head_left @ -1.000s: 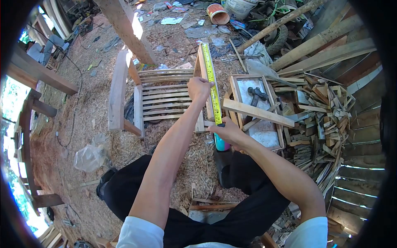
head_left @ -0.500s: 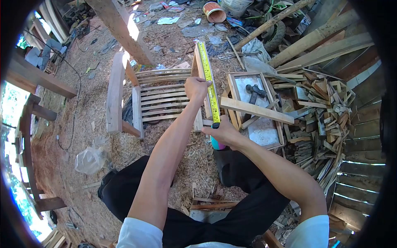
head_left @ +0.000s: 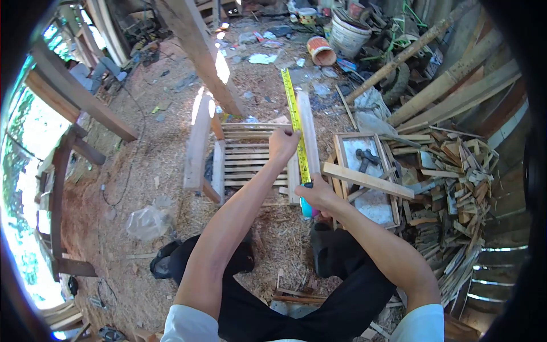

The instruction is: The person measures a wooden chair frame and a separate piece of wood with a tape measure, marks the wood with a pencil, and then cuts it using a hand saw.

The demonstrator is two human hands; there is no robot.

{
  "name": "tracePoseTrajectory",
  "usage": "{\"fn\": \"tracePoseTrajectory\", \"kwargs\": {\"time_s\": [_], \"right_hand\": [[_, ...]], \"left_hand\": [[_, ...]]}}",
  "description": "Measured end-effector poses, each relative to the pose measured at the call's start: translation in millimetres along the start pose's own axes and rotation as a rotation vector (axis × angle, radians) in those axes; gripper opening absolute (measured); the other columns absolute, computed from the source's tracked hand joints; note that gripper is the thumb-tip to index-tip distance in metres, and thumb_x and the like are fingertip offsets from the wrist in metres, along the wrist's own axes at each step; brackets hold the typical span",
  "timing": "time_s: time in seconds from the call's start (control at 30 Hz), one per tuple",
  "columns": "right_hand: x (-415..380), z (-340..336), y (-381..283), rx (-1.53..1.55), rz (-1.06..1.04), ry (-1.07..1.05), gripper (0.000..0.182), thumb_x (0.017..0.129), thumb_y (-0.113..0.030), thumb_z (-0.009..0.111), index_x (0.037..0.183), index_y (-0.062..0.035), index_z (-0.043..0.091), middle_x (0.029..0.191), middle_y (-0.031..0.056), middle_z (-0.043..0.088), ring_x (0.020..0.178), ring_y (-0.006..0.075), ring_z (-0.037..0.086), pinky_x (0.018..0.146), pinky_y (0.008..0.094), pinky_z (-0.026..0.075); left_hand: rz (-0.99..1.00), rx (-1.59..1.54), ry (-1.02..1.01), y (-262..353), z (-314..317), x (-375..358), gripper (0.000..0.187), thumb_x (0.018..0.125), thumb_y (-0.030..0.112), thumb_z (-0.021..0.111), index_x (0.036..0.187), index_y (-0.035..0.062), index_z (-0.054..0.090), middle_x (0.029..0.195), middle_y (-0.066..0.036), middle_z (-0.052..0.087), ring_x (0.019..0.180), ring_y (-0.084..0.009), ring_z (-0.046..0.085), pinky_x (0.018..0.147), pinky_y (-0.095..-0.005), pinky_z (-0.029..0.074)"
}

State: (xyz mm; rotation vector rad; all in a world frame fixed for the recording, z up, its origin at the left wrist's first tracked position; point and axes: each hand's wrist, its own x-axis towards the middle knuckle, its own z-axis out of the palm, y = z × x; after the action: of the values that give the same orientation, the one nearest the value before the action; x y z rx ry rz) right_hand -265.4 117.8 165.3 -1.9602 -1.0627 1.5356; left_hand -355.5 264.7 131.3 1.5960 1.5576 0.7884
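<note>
A yellow tape measure blade (head_left: 294,108) is stretched out lengthwise beside the upper rail (head_left: 307,128) of a slatted wooden frame (head_left: 248,155). My left hand (head_left: 284,142) pinches the blade partway along, over the right end of the slats. Closer to me, my right hand (head_left: 319,195) is wrapped round the teal tape measure case (head_left: 307,208), at the near end of the rail. The blade's far end sticks out past my left hand, near the rail's far end.
A hammer (head_left: 367,158) and a loose wooden bar (head_left: 369,180) lie on a framed panel (head_left: 376,214) at the right. Scrap wood (head_left: 456,171) is heaped beyond it. A post (head_left: 202,57) slants behind the frame. A person (head_left: 94,74) is at the far left.
The view has shifted, so the scene sits lower and further right. The blade now stands slightly left of the rail instead of lying along it; both hands still hold the tape.
</note>
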Motion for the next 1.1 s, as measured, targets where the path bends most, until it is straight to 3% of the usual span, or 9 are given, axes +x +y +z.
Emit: {"fn": "tracePoseTrajectory", "kwargs": {"time_s": [0.13,0.2,0.27,0.37,0.5,0.8,0.93,1.0,1.1], "right_hand": [[14,23,-8,-0.016,-0.173,0.051,0.071,0.073,-0.036,0.068,0.118,0.0105,0.040,0.091,0.0204,0.060,0.078,0.0228,0.061,0.064,0.0364,0.050],[1,32,-31,0.070,-0.149,-0.035,0.068,0.077,-0.033,0.067,0.123,0.0084,0.039,0.089,0.0159,0.058,0.073,0.0187,0.059,0.052,0.0354,0.048],[11,53,-36,0.079,-0.203,-0.069,0.063,0.078,-0.032,0.067,0.121,0.0064,0.041,0.090,0.0151,0.058,0.073,0.0184,0.059,0.055,0.0352,0.050],[34,102,-37,0.134,-0.245,-0.198,0.049,0.081,-0.029,0.063,0.116,0.0022,0.047,0.088,0.0121,0.059,0.067,0.0173,0.059,0.051,0.0361,0.050],[6,129,-69,0.282,-0.093,-0.539,0.026,0.087,-0.026,0.055,0.101,-0.0031,0.058,0.077,0.0077,0.057,0.060,0.0191,0.058,0.051,0.0417,0.050],[14,184,-92,0.233,-0.063,-0.543,0.056,0.085,-0.037,0.057,0.120,0.0065,0.055,0.097,0.0176,0.061,0.081,0.0237,0.062,0.065,0.0430,0.053],[21,207,-99,0.161,-0.147,-0.444,0.061,0.083,-0.035,0.060,0.121,0.0116,0.052,0.098,0.0193,0.063,0.085,0.0248,0.063,0.064,0.0447,0.053],[24,217,-109,0.202,-0.075,-0.456,0.051,0.086,-0.042,0.057,0.116,-0.0011,0.055,0.091,0.0147,0.061,0.072,0.0271,0.062,0.060,0.0496,0.053],[25,230,-123,0.361,-0.019,-0.495,0.043,0.086,-0.040,0.057,0.111,-0.0050,0.057,0.090,0.0122,0.062,0.072,0.0257,0.061,0.060,0.0522,0.053]], "left_hand": [[-0.117,-0.118,-0.346,-9,-54,-44,0.020,0.082,0.018,0.069,0.092,0.0010,0.069,0.076,-0.004,0.066,0.064,-0.0098,0.058,0.059,-0.0250,0.048],[-0.175,-0.085,-0.327,-14,-78,-71,0.020,0.083,0.018,0.069,0.093,0.0006,0.069,0.078,-0.004,0.066,0.063,-0.0096,0.058,0.055,-0.0244,0.047],[-0.381,-0.374,-0.393,-32,-101,-85,0.021,0.082,0.019,0.071,0.094,0.0013,0.068,0.080,-0.004,0.065,0.064,-0.0092,0.059,0.053,-0.0244,0.046],[-0.276,-0.219,-0.144,-66,-130,-92,0.025,0.080,0.021,0.071,0.091,-0.0009,0.070,0.066,-0.004,0.061,0.051,-0.0129,0.053,0.046,-0.0275,0.042],[-0.246,0.115,-0.107,-72,-180,-107,0.023,0.082,0.020,0.069,0.089,-0.0014,0.070,0.064,-0.004,0.060,0.051,-0.0131,0.053,0.048,-0.0259,0.043],[-0.651,-0.411,-0.013,-98,-226,-116,0.012,0.084,0.016,0.060,0.087,0.0051,0.064,0.077,-0.005,0.060,0.067,-0.0195,0.060,0.064,-0.0384,0.052],[-0.585,-0.417,-0.028,-124,-239,-107,0.013,0.083,0.016,0.061,0.084,0.0040,0.064,0.076,-0.007,0.062,0.066,-0.0215,0.062,0.065,-0.0388,0.053],[-0.524,-0.395,-0.015,-129,-248,-98,0.013,0.082,0.015,0.061,0.080,0.0022,0.065,0.073,-0.009,0.062,0.062,-0.0225,0.062,0.059,-0.0369,0.053],[-0.576,-0.287,0.046,-128,-262,-82,0.013,0.081,0.012,0.060,0.077,0.0014,0.065,0.070,-0.009,0.062,0.056,-0.0227,0.060,0.053,-0.0355,0.051]]}}
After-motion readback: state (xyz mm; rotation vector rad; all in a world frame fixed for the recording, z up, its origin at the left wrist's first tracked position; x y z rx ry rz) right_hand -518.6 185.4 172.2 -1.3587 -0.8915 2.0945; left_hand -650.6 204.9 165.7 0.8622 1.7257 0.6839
